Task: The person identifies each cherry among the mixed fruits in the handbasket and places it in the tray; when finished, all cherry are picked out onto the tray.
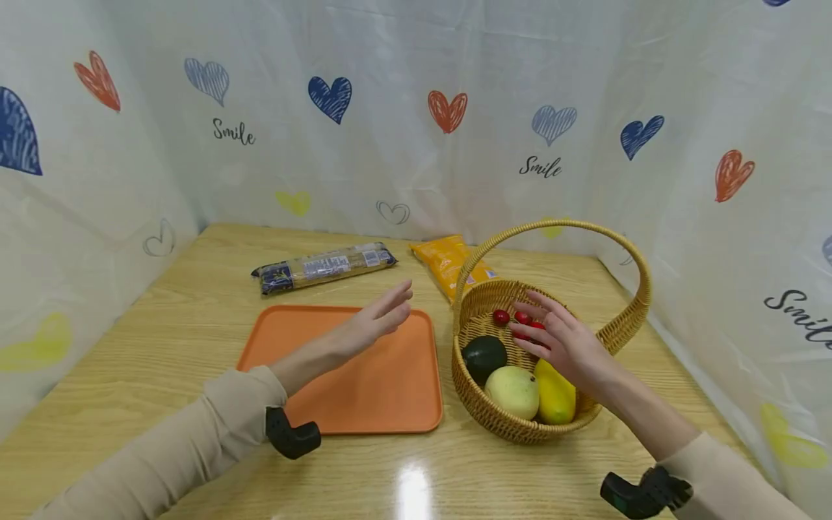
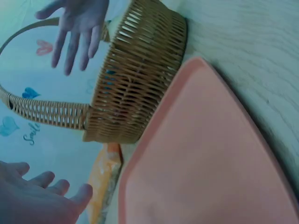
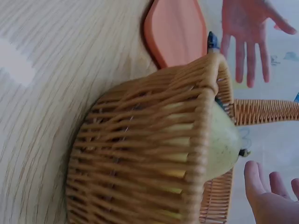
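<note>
My left hand [image 1: 375, 321] hovers over the orange tray [image 1: 338, 404], fingers straight and nothing held. Above the wicker basket [image 1: 494, 422] is my right hand [image 1: 562, 336], its fingers spread and touching nothing I can make out. Inside the basket lie a dark green avocado-like fruit [image 1: 484, 357], a pale green round fruit [image 1: 512, 392], a yellow elongated fruit [image 1: 555, 393] and several small red fruits [image 1: 501, 318], partly covered by the right hand. In the right wrist view the pale fruit [image 3: 222, 144] shows its short stem above the rim.
Behind the tray lies a clear packet with dark blue ends [image 1: 325, 267]. An orange bag [image 1: 448, 263] sits behind the basket, partly hidden by it. The basket's tall handle [image 1: 552, 225] arches over its opening. A white curtain with hearts [image 1: 390, 144] borders the wooden table [image 1: 143, 347].
</note>
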Demonstrator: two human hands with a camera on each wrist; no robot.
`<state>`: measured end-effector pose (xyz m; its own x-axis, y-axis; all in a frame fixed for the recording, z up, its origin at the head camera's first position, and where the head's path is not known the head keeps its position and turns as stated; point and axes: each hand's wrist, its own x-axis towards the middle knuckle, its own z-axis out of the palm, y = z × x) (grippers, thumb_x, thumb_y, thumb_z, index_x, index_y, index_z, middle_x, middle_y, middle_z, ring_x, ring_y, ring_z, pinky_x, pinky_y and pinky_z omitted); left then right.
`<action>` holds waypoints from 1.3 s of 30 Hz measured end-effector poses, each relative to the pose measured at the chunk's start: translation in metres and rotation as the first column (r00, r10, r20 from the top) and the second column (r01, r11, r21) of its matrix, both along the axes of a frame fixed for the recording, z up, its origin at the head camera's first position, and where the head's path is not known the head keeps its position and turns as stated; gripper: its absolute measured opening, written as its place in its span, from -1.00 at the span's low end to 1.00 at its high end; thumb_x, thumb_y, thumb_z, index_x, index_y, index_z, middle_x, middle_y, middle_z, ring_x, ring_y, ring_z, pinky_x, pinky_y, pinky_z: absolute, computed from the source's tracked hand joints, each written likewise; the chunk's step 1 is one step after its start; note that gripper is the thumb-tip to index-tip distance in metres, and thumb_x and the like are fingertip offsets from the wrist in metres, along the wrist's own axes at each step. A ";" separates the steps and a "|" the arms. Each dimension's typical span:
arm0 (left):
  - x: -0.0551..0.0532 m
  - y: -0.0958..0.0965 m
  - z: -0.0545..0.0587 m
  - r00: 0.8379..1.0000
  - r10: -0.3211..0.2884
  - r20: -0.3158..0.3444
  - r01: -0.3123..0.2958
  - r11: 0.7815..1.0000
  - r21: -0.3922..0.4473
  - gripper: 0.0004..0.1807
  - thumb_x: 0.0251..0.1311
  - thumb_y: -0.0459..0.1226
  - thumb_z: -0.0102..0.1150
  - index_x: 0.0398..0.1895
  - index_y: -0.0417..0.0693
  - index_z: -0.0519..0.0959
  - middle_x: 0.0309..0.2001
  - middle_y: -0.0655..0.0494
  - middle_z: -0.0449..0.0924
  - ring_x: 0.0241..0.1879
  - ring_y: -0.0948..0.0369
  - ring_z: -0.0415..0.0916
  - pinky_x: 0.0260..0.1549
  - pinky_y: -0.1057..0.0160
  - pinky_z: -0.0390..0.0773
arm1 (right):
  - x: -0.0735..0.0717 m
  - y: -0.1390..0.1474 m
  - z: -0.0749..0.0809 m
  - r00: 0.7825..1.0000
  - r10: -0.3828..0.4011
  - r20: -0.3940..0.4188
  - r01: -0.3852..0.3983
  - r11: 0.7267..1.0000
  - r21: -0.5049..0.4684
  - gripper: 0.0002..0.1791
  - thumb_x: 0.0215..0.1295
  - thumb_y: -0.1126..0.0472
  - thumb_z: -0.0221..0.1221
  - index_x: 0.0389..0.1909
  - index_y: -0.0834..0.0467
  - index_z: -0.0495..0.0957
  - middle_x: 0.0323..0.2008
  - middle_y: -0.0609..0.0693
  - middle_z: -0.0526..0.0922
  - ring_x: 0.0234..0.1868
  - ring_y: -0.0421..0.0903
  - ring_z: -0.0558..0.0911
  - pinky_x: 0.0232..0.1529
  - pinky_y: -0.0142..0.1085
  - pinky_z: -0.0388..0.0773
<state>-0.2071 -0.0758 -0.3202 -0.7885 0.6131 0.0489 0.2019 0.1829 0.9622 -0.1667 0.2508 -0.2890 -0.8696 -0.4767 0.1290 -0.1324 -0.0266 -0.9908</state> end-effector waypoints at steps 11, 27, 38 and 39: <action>0.021 0.011 0.010 0.993 -0.021 -0.116 0.031 0.996 0.085 -0.22 0.35 0.08 -0.06 0.51 0.14 -0.14 0.46 0.11 -0.06 0.42 0.13 -0.07 0.28 -0.04 0.12 | 0.021 0.035 0.025 0.818 -0.424 -0.388 0.339 0.901 -0.269 -0.75 0.31 0.55 -0.01 -0.03 0.47 0.49 -0.21 0.12 0.68 -0.26 -0.10 0.67 -0.22 -0.34 0.59; 0.029 0.047 0.018 0.987 -0.074 -0.139 0.090 0.990 0.108 -0.24 0.29 0.15 -0.02 0.47 0.20 0.00 0.41 0.19 0.07 0.38 0.23 0.01 0.26 0.03 0.17 | -0.013 0.091 0.011 0.860 -0.464 -0.212 0.455 0.886 -0.093 -0.62 0.44 0.19 -0.01 0.22 0.16 0.42 0.02 -0.11 0.53 0.03 -0.29 0.52 -0.12 -0.53 0.49; 0.006 0.102 0.031 0.977 -0.145 -0.157 0.146 0.989 -0.006 -0.31 0.30 0.12 -0.06 0.45 0.24 0.07 0.37 0.19 0.20 0.32 0.33 0.13 0.23 0.14 0.23 | -0.009 0.104 0.009 0.861 -0.481 -0.166 0.471 0.877 -0.100 -0.56 0.42 0.12 0.00 0.25 0.18 0.39 -0.06 -0.12 0.60 -0.02 -0.29 0.56 -0.16 -0.52 0.52; 0.004 0.108 0.032 0.979 -0.142 -0.144 0.142 0.990 -0.015 -0.33 0.31 0.09 -0.06 0.45 0.24 0.08 0.36 0.17 0.20 0.31 0.32 0.14 0.22 0.17 0.25 | -0.008 0.104 0.008 0.863 -0.479 -0.161 0.468 0.878 -0.105 -0.56 0.42 0.12 0.00 0.25 0.18 0.39 -0.06 -0.12 0.60 -0.02 -0.29 0.56 -0.16 -0.52 0.52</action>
